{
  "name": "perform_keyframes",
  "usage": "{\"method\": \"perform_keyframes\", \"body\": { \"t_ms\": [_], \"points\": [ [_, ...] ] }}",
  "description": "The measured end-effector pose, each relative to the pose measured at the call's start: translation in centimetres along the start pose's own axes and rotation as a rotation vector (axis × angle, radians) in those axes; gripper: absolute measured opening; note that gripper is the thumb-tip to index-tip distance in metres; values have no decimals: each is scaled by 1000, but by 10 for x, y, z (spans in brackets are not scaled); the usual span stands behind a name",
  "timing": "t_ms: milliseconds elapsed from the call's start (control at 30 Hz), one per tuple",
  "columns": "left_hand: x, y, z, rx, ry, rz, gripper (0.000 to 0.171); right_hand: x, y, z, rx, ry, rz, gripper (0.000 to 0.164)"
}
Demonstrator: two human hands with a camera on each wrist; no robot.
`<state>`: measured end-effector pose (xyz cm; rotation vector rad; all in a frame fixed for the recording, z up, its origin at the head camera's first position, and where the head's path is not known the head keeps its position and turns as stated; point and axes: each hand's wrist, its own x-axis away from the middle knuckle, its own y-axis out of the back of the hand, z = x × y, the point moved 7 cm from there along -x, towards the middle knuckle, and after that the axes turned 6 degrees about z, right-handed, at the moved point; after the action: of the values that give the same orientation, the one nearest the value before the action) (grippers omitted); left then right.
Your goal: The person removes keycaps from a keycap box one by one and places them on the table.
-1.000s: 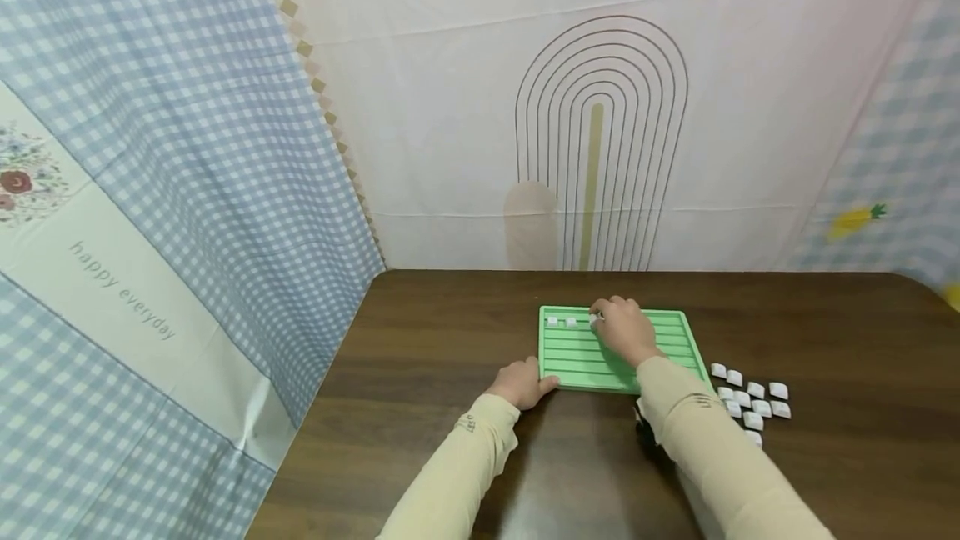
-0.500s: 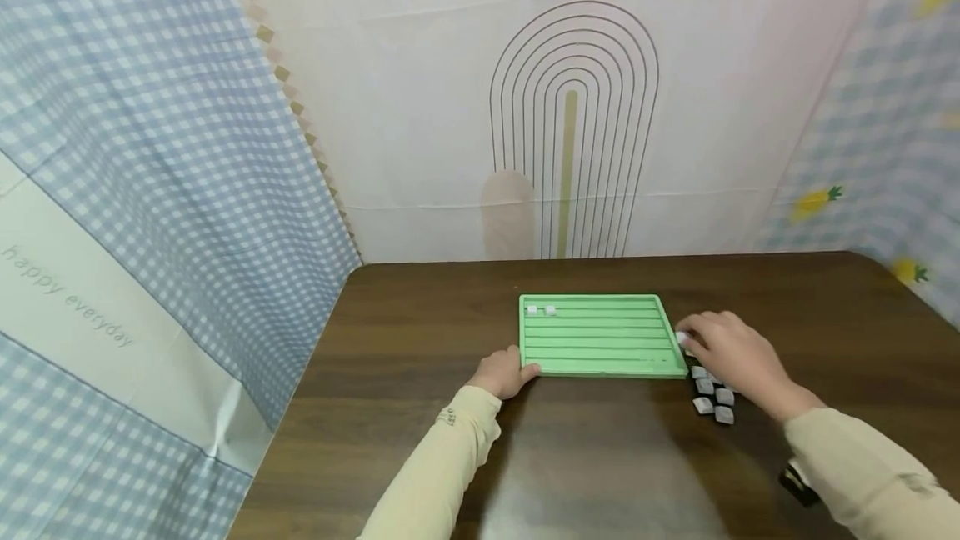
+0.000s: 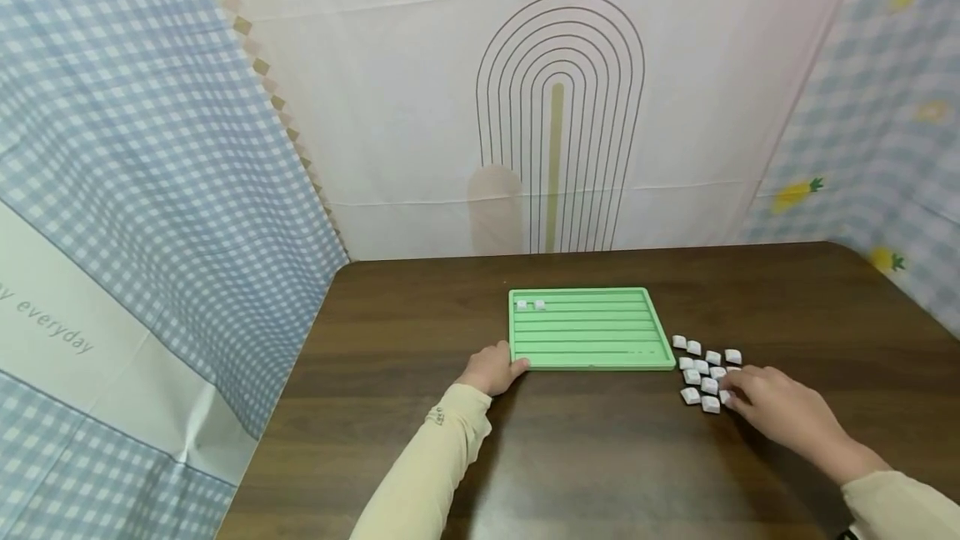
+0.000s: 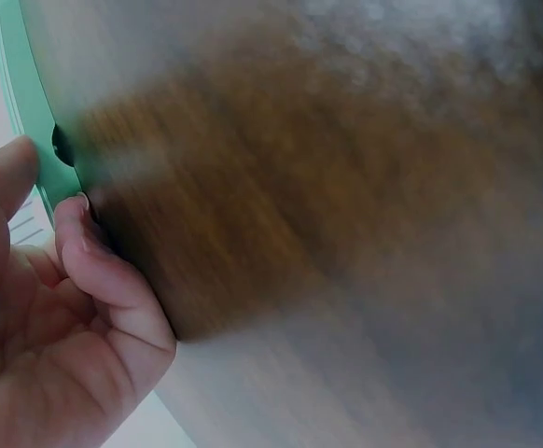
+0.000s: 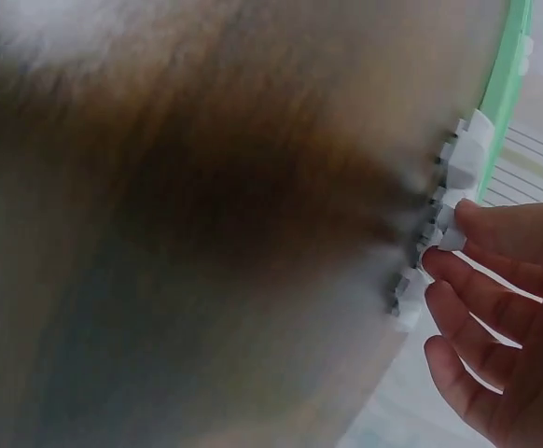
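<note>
My left hand grips the near left corner of a shallow green tray with raised ridges, its thumb on the rim; the left wrist view shows thumb and a bent finger at the green edge. Two small white keycaps sit in the tray's far left corner. Right of the tray, several white keycaps lie loosely grouped on the table. At the near right of this group my right hand pinches one keycap between thumb and index finger. Its other fingers are loosely bent.
The dark wooden table reaches back to a pale cloth backdrop. A blue checked cloth hangs along the left side. The keycap group lies close to the tray's right edge.
My right hand has moved from the tray's far row out to the right, then to the near right of the keycaps. The left hand stays at the tray corner. The head view has shifted.
</note>
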<state>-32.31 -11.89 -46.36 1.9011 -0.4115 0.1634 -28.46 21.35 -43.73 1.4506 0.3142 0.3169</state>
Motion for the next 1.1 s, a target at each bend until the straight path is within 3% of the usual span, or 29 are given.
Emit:
{"method": "perform_keyframes", "body": {
  "t_ms": [267, 467, 567, 700, 933, 1100],
  "points": [
    [0, 0, 2, -2, 7, -1, 51, -4, -8, -1, -18, -7, 58, 15],
    [-1, 1, -2, -8, 1, 2, 52, -18, 23, -9, -117, -36, 119, 26],
    [-1, 0, -1, -14, 10, 7, 53, -36, 35, 3, -140, -24, 131, 29],
    [1, 1, 1, -12, 23, 19, 52, -71, 38, 32, -165, 12, 129, 28],
    [3, 1, 2, -8, 23, 36, 51, -133, 17, 82, -203, 101, 73, 24],
    [2, 0, 1, -7, 25, 38, 50, -172, 3, 108, -261, 118, 42, 30]
  ]
}}
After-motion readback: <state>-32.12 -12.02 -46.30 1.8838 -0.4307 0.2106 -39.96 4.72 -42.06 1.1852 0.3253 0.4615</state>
